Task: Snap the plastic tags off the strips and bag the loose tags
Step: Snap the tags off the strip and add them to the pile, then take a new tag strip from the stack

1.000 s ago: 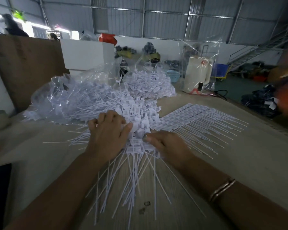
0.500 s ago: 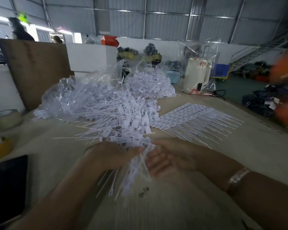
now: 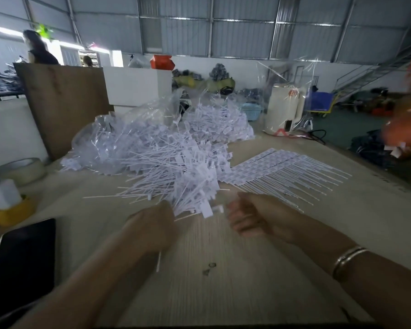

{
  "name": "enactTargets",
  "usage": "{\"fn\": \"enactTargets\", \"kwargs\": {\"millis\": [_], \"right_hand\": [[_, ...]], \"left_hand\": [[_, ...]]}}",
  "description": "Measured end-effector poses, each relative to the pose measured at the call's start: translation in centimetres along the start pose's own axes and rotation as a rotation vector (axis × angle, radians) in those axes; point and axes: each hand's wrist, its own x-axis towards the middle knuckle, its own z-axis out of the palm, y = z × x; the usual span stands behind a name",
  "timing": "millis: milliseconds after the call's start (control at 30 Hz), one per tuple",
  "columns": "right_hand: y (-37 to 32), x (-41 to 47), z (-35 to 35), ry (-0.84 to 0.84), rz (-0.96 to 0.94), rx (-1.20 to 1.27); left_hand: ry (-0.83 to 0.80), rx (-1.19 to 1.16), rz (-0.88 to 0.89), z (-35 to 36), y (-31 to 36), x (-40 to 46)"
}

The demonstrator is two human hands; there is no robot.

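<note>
A big heap of loose white plastic tags lies mid-table, spilling out of a clear plastic bag. To its right, flat strips of joined tags lie fanned out, tails pointing right. My left hand grips a bunch of loose tags by the tails; one tail sticks out below my fist. My right hand is cupped beside the bunch's heads, fingers loosely curled and blurred, fingertips touching a tag.
A second tag heap lies further back. At the left are a tape roll, a yellow holder and a black tablet. A wrapped kettle stands behind. Someone's orange sleeve blurs at right.
Both hands lifted a bunch of tags off the near table and pulled it toward me; the long tails that lay spread in front are now gathered in my left fist.
</note>
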Motion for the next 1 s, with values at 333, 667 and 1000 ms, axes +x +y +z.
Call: {"fn": "enactTargets", "kwargs": {"millis": [333,667,1000], "right_hand": [[-0.2,-1.0,-2.8,0.014,-0.018,-0.265],[-1.1,1.0,-1.8,-0.053,-0.047,-0.411],[-7.6,12.1,2.0,0.388,-0.701,-0.92]], "left_hand": [[0.144,-0.422,0.234,-11.0,-4.7,5.7],[0.248,0.397,0.167,-4.6,-2.0,18.3],[0.384,0.329,0.107,-5.5,-0.8,18.9]]}}
